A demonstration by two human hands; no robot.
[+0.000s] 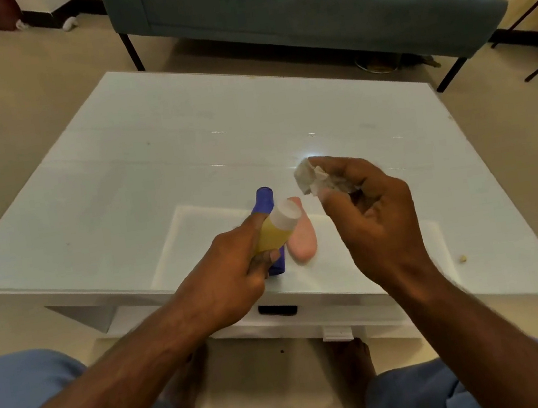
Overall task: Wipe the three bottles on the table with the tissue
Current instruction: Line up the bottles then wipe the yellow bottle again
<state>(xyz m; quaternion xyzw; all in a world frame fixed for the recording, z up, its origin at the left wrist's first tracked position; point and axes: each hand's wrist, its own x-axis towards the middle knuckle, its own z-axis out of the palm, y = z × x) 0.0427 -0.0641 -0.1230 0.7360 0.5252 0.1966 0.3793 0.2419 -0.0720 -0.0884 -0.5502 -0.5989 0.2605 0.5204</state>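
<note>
**Head view: yellow bottle held, tissue crumpled**

Left hand grips a cylindrical yellow bottle with a white cap, lifted above the table. Right hand pinches a crumpled white tissue. Purple bottle and smooth, rounded pink bottle lie side by side on the glossy white table. Grey-blue sofa beyond; beige floor.
</note>
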